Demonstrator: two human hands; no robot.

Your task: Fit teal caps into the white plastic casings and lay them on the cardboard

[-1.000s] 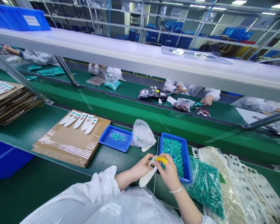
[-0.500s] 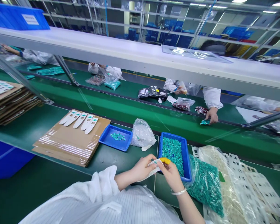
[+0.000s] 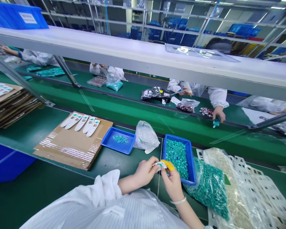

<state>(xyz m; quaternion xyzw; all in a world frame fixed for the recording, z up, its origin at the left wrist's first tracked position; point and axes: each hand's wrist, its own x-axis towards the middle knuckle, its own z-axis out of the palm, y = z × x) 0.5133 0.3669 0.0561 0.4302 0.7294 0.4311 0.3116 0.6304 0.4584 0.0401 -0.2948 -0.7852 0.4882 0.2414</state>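
Between my two hands is a white plastic cover (image 3: 161, 164) with a teal part on it, like the long white covers (image 3: 93, 128) lying on the cardboard. My left hand (image 3: 145, 170) pinches one end of it. My right hand (image 3: 173, 183), with a yellow finger cot on the index finger, closes on the other end; a small bluish bit shows near its fingertips. Just right of my hands stands a blue bin (image 3: 192, 165) full of small teal parts (image 3: 177, 156).
Left of my hands are a blue tray (image 3: 109, 144) with a few teal rings, a clear plastic bag (image 3: 145, 136) and stacked cardboard (image 3: 62, 144). A bag of teal parts (image 3: 211, 184) and white plates (image 3: 264, 190) lie right. A co-worker's hand (image 3: 219, 114) is across the belt.
The white cover has been tilted so its teal part faces me, and my fingers have shifted around it. Across the belt, the co-worker's hand has moved slightly right with a teal piece.
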